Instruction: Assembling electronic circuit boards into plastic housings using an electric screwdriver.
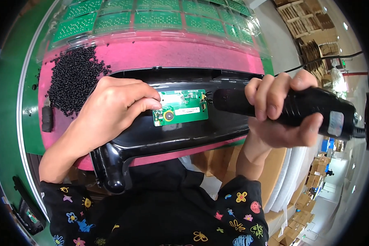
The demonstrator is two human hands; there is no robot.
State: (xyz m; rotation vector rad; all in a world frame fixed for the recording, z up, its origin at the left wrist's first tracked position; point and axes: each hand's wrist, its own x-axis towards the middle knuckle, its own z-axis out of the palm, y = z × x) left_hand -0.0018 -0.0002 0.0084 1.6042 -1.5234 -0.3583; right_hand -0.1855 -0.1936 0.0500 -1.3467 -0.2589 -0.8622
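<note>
Green circuit board (181, 108) lies in the middle of the frame, inside a long black plastic shell (192, 137). From left to right, a big pile of tiny black screws (71, 80) sits at the upper left, then the left hand (117, 102) has its thumb and finger close together and seems to pinch the board's left edge, though the tips hide the spot. Next, the right hand (270, 131) wraps around a fat black power screwdriver (301, 108), its nose by the board's right edge.
</note>
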